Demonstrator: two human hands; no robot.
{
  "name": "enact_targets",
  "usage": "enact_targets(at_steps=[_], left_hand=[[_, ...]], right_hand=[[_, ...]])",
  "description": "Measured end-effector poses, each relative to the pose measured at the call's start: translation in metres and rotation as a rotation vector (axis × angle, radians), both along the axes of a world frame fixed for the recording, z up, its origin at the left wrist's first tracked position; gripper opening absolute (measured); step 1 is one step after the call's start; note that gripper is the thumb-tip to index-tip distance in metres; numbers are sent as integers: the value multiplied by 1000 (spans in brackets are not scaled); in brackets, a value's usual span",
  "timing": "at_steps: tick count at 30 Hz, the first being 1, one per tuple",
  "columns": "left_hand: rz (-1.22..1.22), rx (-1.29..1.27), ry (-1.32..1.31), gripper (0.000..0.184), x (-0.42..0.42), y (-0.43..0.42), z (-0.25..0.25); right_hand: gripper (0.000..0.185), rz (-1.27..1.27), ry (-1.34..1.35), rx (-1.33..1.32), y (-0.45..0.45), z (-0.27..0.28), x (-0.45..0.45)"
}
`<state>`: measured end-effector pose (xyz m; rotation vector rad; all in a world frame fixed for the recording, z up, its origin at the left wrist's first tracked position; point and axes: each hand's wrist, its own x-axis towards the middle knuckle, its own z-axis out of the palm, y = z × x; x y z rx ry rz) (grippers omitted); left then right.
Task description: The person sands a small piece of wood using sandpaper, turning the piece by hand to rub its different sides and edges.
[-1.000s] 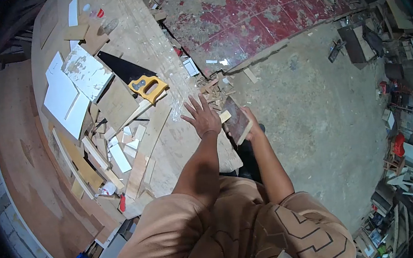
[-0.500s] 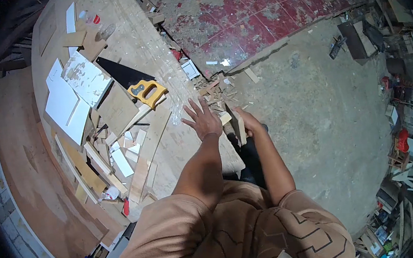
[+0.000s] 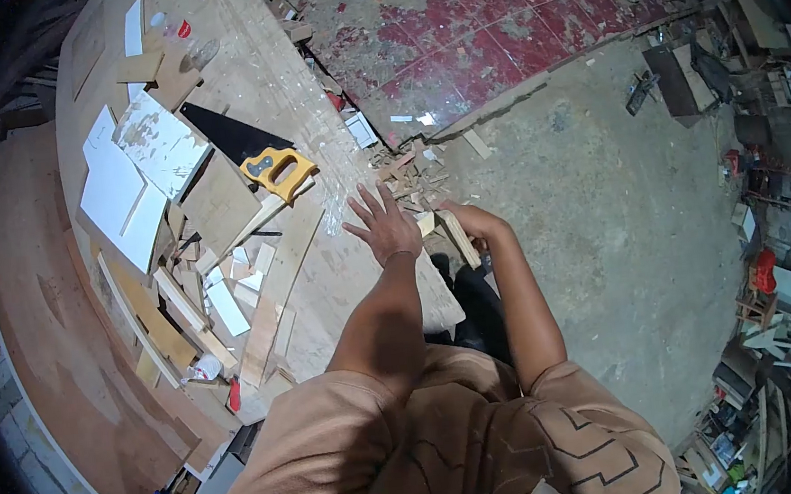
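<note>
My left hand [image 3: 385,225] is spread flat on the workbench [image 3: 325,301] near its edge, fingers apart. By its heel, the end of a pale wood piece [image 3: 427,223] sticks out past the edge; the rest of that piece is hidden. Just beyond the edge, my right hand [image 3: 476,223] is closed around a wooden strip [image 3: 459,240], which hangs tilted beside the bench with its lower end to the right. My fingers on its far side are partly hidden. A handsaw [image 3: 271,164] with a yellow handle lies on the bench ahead of my left hand.
White panels [image 3: 113,184], wood strips [image 3: 270,330] and small white offcuts [image 3: 227,306] cover the bench's left part. Wood scraps [image 3: 412,174] lie on the floor by the bench edge. Concrete floor [image 3: 600,199] stretches right, with red tiles [image 3: 490,38] beyond.
The wooden strip in my right hand has tilted, its lower end swinging right. My right wrist has bent and lifted slightly. My left hand stays flat on the bench.
</note>
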<state>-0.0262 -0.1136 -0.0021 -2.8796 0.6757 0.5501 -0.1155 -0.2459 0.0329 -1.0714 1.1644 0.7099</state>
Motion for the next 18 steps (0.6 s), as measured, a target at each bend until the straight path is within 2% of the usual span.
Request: enact_targets(at_steps=[3,6,8,12,14,16,18], left_hand=[[-1,-14,5,74,0,1,-3],[1,-11,24,75,0,2,-3],[-1,-25,10,74,-1,2,-2],[5,-16,19,74,0,0,1],[6,-3,40,74,0,-1,4],[7,8,55,74,2,0,5],[8,-16,50,73,1,1,2]], right_hand=[[58,60,-12,-7,-2,-12,-4],[57,-39,-103,-30,9,-28,-1],[56,-313,-151,59,14,-34,5],[65,-161,-119,38,12,-8,-13],[68,-186,-71,47,13,0,-16],[66,-24,-25,41,9,6,-12],[65,-99,-24,19,14,-20,-3]])
